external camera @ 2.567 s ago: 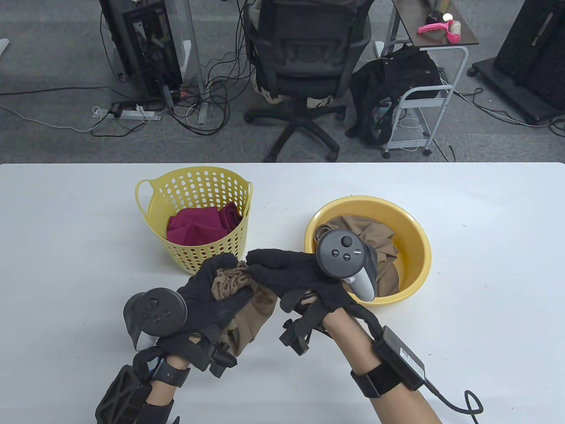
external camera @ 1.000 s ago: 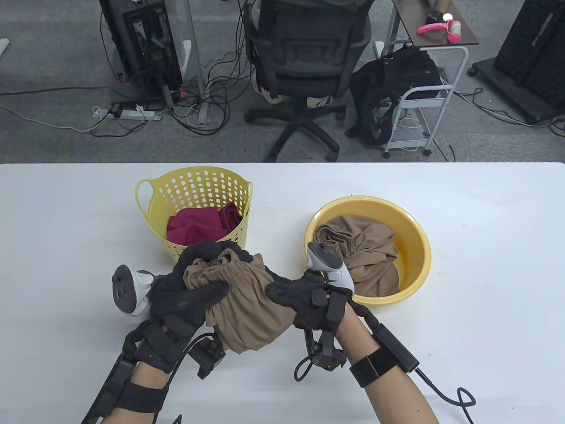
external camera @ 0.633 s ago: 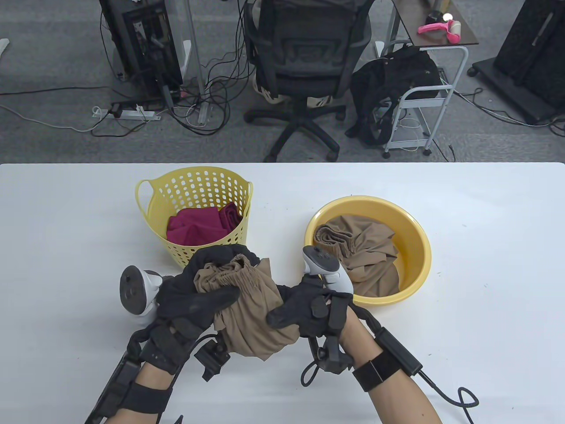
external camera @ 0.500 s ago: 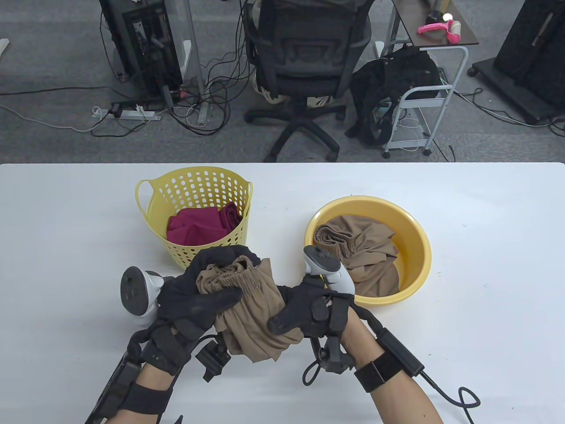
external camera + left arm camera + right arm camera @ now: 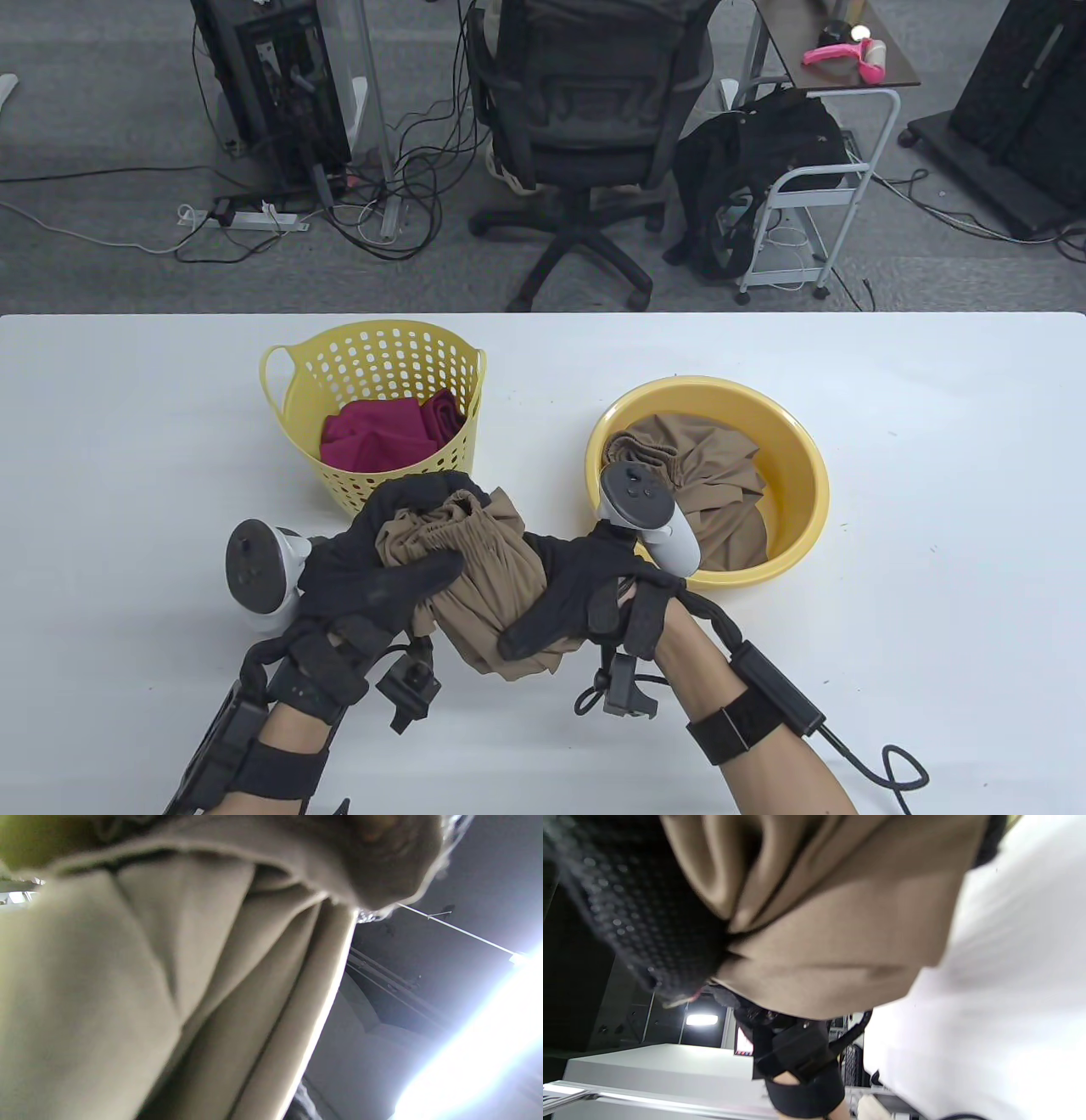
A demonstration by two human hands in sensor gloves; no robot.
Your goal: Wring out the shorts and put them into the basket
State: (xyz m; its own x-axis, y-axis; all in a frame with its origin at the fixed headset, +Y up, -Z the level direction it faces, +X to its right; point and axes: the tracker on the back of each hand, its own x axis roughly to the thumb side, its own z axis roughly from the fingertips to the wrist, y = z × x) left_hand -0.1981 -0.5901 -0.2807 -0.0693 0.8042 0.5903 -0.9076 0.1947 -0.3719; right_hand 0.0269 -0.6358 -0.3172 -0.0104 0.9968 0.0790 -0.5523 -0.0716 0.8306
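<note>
Tan shorts (image 5: 488,577) are bunched between both hands just above the table, in front of the yellow perforated basket (image 5: 373,356). My left hand (image 5: 382,569) grips the gathered waistband end, thumb across the cloth. My right hand (image 5: 568,603) grips the lower end, thumb pointing left under the bundle. The tan shorts (image 5: 169,984) fill the left wrist view. In the right wrist view the tan shorts (image 5: 831,921) hang beside a gloved finger (image 5: 640,912). The basket holds crimson cloth (image 5: 386,433).
A yellow basin (image 5: 797,501) at the right holds more tan cloth (image 5: 721,484). The white table (image 5: 933,441) extends to both sides. An office chair (image 5: 585,127) and a cart (image 5: 814,195) stand beyond the far edge.
The right hand has rotated: its tracker swung up and right toward the basin and its thumb slid further under the bundle. The cloth looks tighter. The left hand has barely moved.
</note>
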